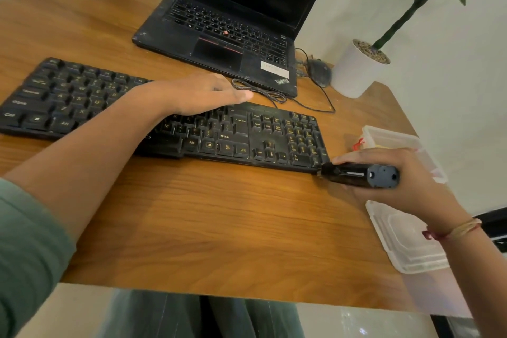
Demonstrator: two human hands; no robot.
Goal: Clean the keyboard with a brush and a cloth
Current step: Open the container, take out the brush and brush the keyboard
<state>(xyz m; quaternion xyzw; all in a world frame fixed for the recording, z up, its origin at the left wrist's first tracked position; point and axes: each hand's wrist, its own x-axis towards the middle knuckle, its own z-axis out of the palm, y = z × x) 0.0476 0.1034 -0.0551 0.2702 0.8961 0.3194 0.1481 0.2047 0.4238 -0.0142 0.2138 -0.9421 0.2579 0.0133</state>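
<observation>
A black keyboard (247, 137) lies across the wooden desk (219, 214). My left hand (203, 93) rests flat on its middle keys with the fingers straight, and my forearm hides part of the key rows. My right hand (397, 173) grips a black cylindrical brush tool (359, 175) just off the keyboard's front right corner, its tip pointing left at that corner. No cloth is in view.
A black laptop (225, 27) stands open behind the keyboard, with a coiled cable (263, 92) and a mouse (319, 71) beside it. A white plant pot (354, 74) is at the back right. A clear plastic box (395, 143) and its lid (406, 239) lie at the desk's right edge.
</observation>
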